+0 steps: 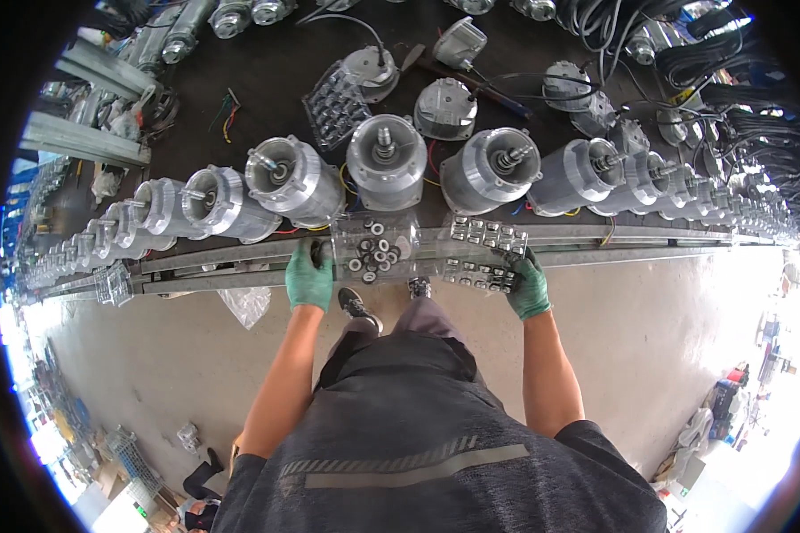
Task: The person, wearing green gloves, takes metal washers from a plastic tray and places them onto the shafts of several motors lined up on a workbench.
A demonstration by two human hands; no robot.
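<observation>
Both my hands wear green gloves with dark fingertips. My left hand (309, 277) is closed on the left edge of a clear plastic tray (342, 228), where several small ring-shaped bearings (380, 253) with dark and pale faces lie loose. My right hand (529, 286) grips the right edge of a clear blister tray (448, 254) with rows of shiny metal bearings (489, 233). Whether the two trays are joined, I cannot tell. Just beyond them, an open motor housing (385, 169) stands upright with its shaft showing.
A long row of silver motor housings (222, 204) lines the bench behind metal rails (596, 256). Motor end covers (446, 108), another blister tray (336, 107) and a hammer (471, 84) lie farther back. Black cable bundles (720, 62) pile up at the far right. A plastic bag (245, 305) hangs below the rails.
</observation>
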